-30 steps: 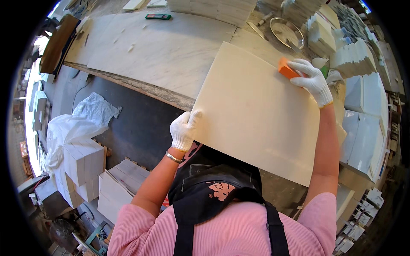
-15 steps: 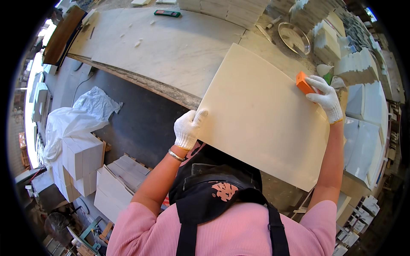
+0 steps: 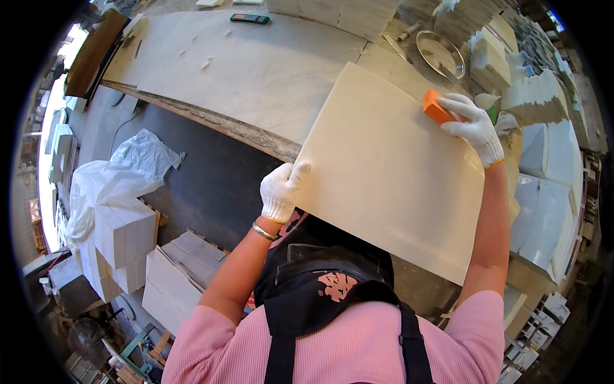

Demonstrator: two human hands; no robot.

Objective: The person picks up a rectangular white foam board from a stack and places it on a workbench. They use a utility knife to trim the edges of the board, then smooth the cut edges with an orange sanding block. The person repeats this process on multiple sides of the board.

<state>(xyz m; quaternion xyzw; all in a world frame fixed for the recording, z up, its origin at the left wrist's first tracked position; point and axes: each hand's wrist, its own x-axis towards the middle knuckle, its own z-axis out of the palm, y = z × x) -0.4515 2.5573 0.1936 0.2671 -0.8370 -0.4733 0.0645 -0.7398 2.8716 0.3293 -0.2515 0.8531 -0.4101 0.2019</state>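
The pale slab (image 3: 390, 169) lies between our hands, our left hand (image 3: 280, 192) clamped on its left edge, while our right hand (image 3: 474, 127), nearer the far edge, grips the orange block (image 3: 437, 107) there.

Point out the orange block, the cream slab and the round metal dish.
Orange block (image 3: 437, 107): head view, its exposed end.
Cream slab (image 3: 390, 168): head view, middle of its top face.
Round metal dish (image 3: 435, 51): head view, its inner surface.

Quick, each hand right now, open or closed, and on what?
Left hand: closed on the left edge of the pale slab.
Right hand: closed around the orange block.
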